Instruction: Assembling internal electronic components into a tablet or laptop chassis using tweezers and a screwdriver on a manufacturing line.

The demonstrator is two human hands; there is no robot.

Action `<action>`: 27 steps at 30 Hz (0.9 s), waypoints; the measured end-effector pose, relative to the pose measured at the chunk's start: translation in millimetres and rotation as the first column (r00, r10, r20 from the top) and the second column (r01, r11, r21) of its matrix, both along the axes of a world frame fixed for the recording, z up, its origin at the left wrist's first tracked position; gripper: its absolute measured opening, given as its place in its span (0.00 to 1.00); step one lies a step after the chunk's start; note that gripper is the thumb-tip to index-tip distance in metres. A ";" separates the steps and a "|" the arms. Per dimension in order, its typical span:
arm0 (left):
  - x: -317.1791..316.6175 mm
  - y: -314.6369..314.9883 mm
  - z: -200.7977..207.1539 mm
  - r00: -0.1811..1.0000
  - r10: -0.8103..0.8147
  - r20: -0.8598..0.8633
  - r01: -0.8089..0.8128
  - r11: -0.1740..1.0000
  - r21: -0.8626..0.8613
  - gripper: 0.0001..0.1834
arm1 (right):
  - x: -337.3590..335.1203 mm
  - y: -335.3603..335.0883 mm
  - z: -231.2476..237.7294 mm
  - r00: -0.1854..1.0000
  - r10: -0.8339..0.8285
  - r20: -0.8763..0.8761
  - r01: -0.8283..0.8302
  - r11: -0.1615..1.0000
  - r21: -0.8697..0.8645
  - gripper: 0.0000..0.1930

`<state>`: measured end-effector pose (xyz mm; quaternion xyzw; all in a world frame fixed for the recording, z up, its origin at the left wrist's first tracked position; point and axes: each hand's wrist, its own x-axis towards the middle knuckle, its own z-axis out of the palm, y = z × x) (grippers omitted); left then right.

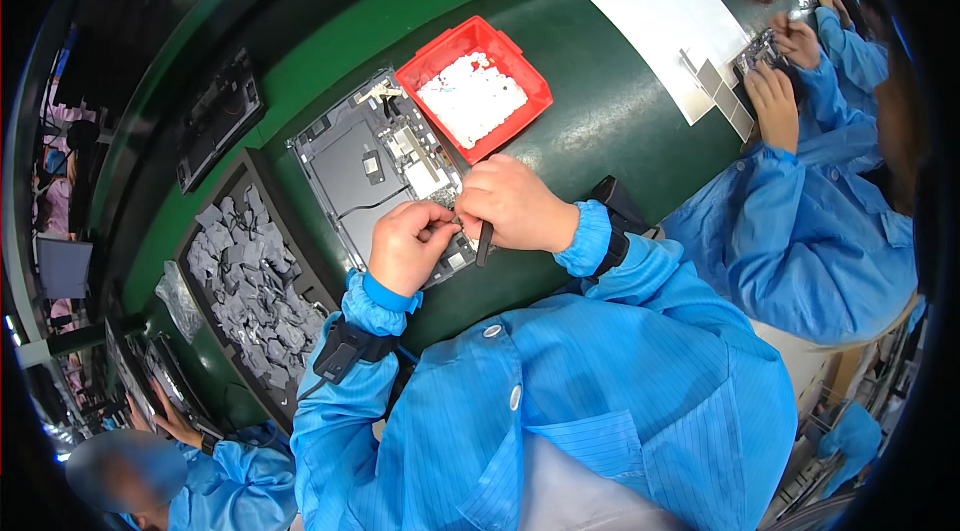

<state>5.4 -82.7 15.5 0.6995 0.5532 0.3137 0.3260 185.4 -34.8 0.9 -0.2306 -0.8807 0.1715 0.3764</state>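
Note:
An opened flat electronic device (345, 166), like a laptop or tablet with its inside showing, lies on the green table in front of me. My left hand (408, 246) is over its near edge, thumb and fingers pinched together; what they hold is too small to make out. Right beside it, fingertips almost touching, my right hand (515, 206) is closed around a short black handheld tool (485, 244) that points down toward me. The fingers hide part of the device's circuit board. A red bin (540, 94) of small white pieces overlaps the device's far right corner.
On the left, a black tray (305, 276) holds many crumpled grey pieces. Behind it lies another dark device panel (220, 116). A white sheet (660, 21) is at the far right, near a co-worker's hands (775, 96). Another person works at the lower left.

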 end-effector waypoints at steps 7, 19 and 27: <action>2.5 -0.2 4.7 1.000 -0.007 -0.012 0.007 0.999 0.045 0.07 | 13.9 49.7 21.9 0.912 -0.403 0.074 0.387 0.906 0.171 0.04; -3.9 -4.3 9.2 0.961 -0.076 -0.267 0.157 0.941 0.298 0.08 | 32.0 24.9 45.5 0.892 -0.290 -0.347 0.068 0.844 -0.532 0.05; -5.3 -5.3 6.8 0.986 -0.065 -0.155 0.100 0.967 0.236 0.06 | 17.8 -37.2 -4.8 0.845 -0.179 -0.505 -0.272 0.669 -0.692 0.10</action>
